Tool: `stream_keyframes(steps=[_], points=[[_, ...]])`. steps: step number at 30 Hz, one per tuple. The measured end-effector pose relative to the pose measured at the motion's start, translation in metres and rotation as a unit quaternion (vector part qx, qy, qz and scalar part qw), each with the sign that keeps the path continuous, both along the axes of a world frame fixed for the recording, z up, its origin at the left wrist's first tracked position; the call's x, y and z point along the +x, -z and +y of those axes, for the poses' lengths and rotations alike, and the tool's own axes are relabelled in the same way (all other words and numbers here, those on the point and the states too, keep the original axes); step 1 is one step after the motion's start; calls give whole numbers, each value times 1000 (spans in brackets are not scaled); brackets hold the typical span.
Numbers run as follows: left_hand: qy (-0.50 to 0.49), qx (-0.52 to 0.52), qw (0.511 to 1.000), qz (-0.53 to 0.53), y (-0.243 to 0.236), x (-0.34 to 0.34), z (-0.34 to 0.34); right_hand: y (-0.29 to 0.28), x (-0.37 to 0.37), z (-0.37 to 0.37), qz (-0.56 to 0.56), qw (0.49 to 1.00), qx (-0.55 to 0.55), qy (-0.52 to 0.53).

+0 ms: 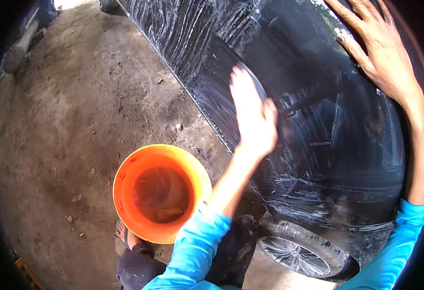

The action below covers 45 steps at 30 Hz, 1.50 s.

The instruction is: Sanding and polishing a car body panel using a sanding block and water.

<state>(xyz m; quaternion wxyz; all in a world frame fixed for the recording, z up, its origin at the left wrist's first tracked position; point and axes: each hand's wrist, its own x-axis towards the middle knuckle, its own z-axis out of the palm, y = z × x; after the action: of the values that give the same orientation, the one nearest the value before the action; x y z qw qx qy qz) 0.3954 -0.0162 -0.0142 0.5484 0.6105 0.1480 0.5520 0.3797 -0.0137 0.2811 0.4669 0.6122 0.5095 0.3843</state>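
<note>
Bare brown ground [67,130] is being seen to the left of both hands. A black car body [332,159], streaked with whitish smears, is being touched by both hands and is being spanned between them. Below the left hand, a wheel [296,251] with silver spokes is being partly covered by the body. An orange bucket [126,188], in which murky brown liquid [161,191] is being held, is being placed below and left of the left hand, beside that forearm. The right hand [383,53] is being laid against the body with fingers spread. The left hand [252,113], blurred, is being held flat there, fingers close together; whether anything is being pressed beneath its palm cannot be told. A small pale stone [178,126] is being shown left of the left hand.
</note>
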Motion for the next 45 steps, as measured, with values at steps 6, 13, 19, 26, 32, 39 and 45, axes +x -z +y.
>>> stream_keyframes(steps=[6,13,19,26,32,39,45], points=[[-9,-7,1000,-10,-10,-5,-12,3,-10,8,-18,999,0,41],[-32,-6,999,-16,-26,9,43,6,-20,14,-56,993,28,99],[103,65,987,107,-34,-29,-47,-3,-9,4,20,997,2,70],[-25,-1,999,-33,-36,17,74,-3,-11,13,5,999,-4,47],[228,159,926,256,-79,-55,-46,-18,8,2,50,996,-39,62],[-63,81,993,-57,-65,10,85,1,-18,18,-4,999,11,52],[111,163,980,28,-70,-34,-29,-14,-7,5,35,997,-7,74]])
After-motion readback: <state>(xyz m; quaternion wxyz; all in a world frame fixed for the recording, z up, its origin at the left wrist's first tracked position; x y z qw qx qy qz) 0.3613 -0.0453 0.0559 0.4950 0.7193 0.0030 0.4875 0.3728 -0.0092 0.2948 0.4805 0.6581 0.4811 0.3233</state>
